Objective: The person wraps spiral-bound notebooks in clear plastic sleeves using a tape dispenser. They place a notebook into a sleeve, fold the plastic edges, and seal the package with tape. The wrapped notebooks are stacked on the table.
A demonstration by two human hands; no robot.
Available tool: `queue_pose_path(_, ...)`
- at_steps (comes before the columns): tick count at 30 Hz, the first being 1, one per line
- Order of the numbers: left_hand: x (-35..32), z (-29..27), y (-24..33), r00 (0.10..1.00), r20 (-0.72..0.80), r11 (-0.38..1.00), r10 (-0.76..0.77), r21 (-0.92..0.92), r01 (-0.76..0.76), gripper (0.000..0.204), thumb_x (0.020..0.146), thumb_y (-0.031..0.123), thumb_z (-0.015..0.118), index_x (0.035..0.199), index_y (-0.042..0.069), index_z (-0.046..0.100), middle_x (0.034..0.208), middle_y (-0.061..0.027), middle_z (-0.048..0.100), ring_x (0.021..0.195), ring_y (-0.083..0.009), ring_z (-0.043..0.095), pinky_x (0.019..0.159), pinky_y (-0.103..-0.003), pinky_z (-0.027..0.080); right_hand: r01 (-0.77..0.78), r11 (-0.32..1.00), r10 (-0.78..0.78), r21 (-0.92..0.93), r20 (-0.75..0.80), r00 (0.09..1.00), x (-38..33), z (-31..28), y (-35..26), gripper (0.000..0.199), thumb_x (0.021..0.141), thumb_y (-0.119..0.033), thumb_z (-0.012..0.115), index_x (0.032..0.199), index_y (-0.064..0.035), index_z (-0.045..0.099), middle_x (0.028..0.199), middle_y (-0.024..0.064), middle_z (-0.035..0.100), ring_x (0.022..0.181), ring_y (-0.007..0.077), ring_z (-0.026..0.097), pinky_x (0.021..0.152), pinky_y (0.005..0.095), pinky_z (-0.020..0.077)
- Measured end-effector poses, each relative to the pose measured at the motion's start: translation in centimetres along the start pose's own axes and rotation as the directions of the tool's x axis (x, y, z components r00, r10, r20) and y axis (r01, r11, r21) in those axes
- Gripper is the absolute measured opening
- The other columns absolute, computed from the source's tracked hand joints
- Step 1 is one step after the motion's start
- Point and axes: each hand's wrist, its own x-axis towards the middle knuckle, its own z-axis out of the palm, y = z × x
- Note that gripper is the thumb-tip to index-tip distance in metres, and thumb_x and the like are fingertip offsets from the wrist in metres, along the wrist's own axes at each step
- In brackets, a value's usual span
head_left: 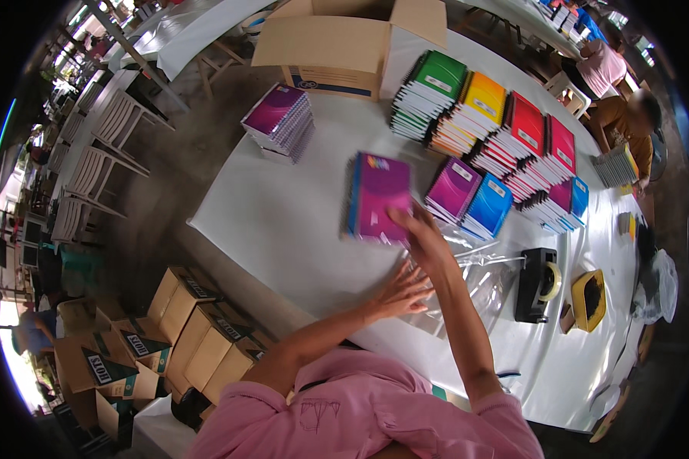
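Note:
My right hand (422,236) grips a purple spiral notebook (381,197) by its right edge, thumb on the cover. It looks slightly blurred over the white table, and a blue edge shows along its left side; whether more than one notebook is there I cannot tell. Closer to my body, my left hand (403,291) has its fingers spread and holds nothing, beside clear plastic bags (478,287). Just right of the held notebook, a purple notebook stack (455,188) and a blue notebook stack (488,205) stand side by side.
Behind are green (439,75), yellow (483,99) and red notebook stacks (524,126), an open carton (325,53) and another purple stack (277,115). To the right sit a black tape dispenser (530,287) and yellow container (589,300). Cartons (199,336) fill the floor left; a person (628,126) sits far right.

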Motion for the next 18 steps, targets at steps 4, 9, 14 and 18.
queue_pose_path(4, -1.9, 0.5, -0.6, 0.977, 0.125, 0.985, -0.171, 0.039, 0.168, 0.057, 0.080, 0.036, 0.067, 0.130, 0.012, 0.052, 0.136, -0.0130, 0.046, 0.135, -0.0306, 0.035, 0.114, -0.053, 0.021, 0.004, 0.974, 0.011, -0.228, 0.066, 0.998, 12.6, 9.2, 1.2, 0.090, 0.068, -0.040, 0.083, 0.133, 0.0044, 0.039, 0.115, 0.0102, 0.059, 0.106, 0.0205, 0.055, 0.089, 0.0352, 0.0418)
queue_pose_path(9, -1.1, 6.3, 0.6, 0.976, 0.094, 0.958, -0.195, -0.197, 0.211, 0.058, 0.090, 0.037, 0.052, 0.143, 0.016, 0.039, 0.148, -0.0098, 0.036, 0.140, -0.0343, 0.026, 0.114, -0.056, 0.018, 0.090, 0.531, -0.234, -0.842, -0.044, 0.971, 24.0, 5.8, 5.4, 0.084, 0.070, -0.050, 0.079, 0.130, -0.0024, 0.046, 0.118, 0.0151, 0.056, 0.105, 0.0297, 0.055, 0.090, 0.0442, 0.0415)
queue_pose_path(14, -1.0, 2.4, -2.0, 0.981, 0.173, 0.995, -0.093, -0.025, 0.098, 0.064, 0.087, 0.052, 0.049, 0.143, 0.021, 0.043, 0.154, -0.0063, 0.030, 0.139, -0.0466, 0.023, 0.106, -0.070, 0.016, 0.209, 0.098, -0.650, -0.973, 0.096, 0.754, 16.0, 7.5, 8.6, 0.046, 0.081, -0.037, 0.073, 0.112, -0.0066, 0.058, 0.111, 0.0112, 0.054, 0.101, 0.0308, 0.055, 0.081, 0.0414, 0.0463)
queue_pose_path(18, 0.6, 1.3, -1.4, 0.972, 0.235, 0.998, -0.014, -0.063, 0.030, 0.073, 0.081, 0.056, 0.055, 0.143, 0.021, 0.042, 0.151, -0.0073, 0.033, 0.138, -0.0479, 0.022, 0.109, -0.067, 0.014, 0.018, 0.280, -0.593, -0.960, -0.158, 0.789, 2.5, 0.1, 6.8, 0.019, 0.086, -0.022, 0.066, 0.093, -0.0051, 0.059, 0.094, 0.0112, 0.056, 0.087, 0.0321, 0.059, 0.075, 0.0413, 0.0460)
